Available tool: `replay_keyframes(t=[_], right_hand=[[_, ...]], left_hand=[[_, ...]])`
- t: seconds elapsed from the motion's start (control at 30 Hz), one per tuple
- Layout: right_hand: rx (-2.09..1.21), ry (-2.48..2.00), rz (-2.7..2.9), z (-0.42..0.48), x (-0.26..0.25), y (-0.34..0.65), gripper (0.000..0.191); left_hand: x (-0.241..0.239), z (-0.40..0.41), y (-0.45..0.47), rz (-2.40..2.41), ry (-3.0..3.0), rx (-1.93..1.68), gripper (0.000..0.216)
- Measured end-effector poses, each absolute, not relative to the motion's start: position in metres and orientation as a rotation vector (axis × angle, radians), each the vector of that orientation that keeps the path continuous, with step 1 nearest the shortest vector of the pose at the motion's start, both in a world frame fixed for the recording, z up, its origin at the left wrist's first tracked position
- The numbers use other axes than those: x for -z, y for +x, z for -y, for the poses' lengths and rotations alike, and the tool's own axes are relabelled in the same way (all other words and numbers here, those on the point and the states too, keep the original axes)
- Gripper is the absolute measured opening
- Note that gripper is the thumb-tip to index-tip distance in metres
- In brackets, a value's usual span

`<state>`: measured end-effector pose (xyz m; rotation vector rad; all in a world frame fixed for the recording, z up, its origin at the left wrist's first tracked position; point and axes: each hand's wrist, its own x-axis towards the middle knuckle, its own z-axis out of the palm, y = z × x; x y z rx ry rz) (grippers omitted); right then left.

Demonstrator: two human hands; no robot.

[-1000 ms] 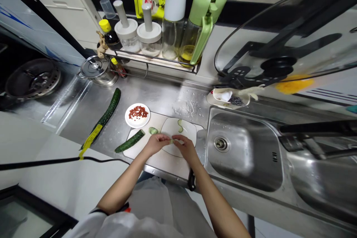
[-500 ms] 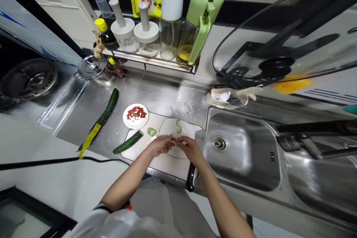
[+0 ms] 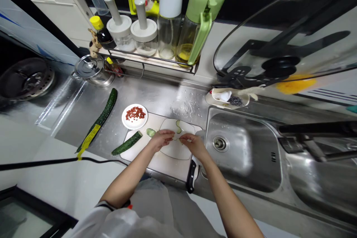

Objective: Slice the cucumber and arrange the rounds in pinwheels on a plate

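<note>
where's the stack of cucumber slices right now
In the head view, the cucumber slices lie on the cutting board, between the cut cucumber on their left and the white plate on their right, close to the left hand.

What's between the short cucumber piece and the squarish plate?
A small pile of cucumber slices lies there on the cutting board; the head view shows it.

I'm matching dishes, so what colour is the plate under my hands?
The plate is white with a thin dark edge, shown in the head view.
</note>
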<state>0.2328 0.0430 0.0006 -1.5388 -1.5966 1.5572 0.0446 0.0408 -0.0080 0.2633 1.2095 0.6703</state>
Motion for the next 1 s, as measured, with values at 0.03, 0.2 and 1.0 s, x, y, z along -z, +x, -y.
replay_keyframes(t=[0.03,0.2,1.0], right_hand=[[-1.538,-1.547,1.607,-0.045,0.003,0.234,0.026],[-1.401,-1.607,1.600,-0.061,0.014,0.234,0.022],[-0.595,-1.944,2.302,-0.094,0.011,0.216,0.013]], left_hand=[[0.009,-0.042,0.045,-1.238,0.304,-0.685,0.042],[0.013,-0.049,0.050,-1.412,0.665,-0.769,0.031],[0.021,-0.063,0.077,-1.914,1.624,-0.453,0.020]])
